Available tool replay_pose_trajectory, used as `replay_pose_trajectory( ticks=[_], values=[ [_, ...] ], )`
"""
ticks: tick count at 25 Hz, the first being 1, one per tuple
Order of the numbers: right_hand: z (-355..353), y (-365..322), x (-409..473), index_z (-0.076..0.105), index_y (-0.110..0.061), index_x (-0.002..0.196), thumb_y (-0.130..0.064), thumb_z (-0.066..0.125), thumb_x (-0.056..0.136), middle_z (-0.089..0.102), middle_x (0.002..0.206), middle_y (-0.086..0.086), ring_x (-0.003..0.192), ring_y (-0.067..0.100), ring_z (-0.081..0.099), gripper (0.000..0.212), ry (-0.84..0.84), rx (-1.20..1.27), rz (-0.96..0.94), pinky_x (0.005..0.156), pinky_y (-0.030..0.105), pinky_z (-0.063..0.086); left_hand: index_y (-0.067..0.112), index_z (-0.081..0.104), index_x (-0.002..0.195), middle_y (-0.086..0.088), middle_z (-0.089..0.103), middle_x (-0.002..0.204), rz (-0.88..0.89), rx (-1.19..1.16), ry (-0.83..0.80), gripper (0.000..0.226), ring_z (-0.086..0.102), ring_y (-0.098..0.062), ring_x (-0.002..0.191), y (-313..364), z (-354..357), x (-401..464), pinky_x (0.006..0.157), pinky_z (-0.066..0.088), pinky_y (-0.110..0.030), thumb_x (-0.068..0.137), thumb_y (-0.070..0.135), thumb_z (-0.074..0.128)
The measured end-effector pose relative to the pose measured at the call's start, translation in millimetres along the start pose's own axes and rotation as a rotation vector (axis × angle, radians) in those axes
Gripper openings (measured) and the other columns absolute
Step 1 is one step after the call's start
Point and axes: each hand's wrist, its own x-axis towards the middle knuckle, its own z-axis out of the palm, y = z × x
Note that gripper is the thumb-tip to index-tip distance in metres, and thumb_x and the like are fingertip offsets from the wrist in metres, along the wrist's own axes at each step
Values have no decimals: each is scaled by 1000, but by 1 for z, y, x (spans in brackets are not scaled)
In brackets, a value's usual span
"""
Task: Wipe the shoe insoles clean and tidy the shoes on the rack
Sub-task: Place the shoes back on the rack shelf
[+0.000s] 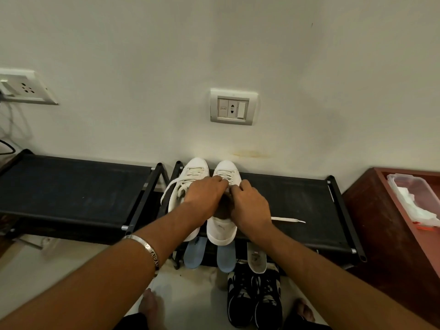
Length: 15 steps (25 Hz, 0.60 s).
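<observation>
Though both hands point(207, 191) point(250, 206) cover white sneaker point(221, 229) opening, fingers' grip unclear.

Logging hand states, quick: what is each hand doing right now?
Left hand: fingers curled at the right white shoe, grip hidden, cannot tell.
Right hand: the same, cannot tell.

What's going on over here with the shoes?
A person's left hand and right hand work at the laces of the right-hand white sneaker, which stands beside its mate on the black fabric shoe rack. Two light blue insoles and a grey insole lie below, near black sneakers on the floor.
</observation>
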Motion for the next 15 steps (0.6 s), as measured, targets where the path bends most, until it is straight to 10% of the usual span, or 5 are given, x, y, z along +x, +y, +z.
replay_pose_trajectory(
  ticks=[15],
  values=[
    [-10,6,20,42,-13,135,-13,62,91,51,131,8,108,23,56,49,-10,-142,-268,86,33,52,12,44,126,-8,64,114,-95,19,37,30,66,-27,98,-1,6,6,70,42,-33,97,16,52]
  ],
)
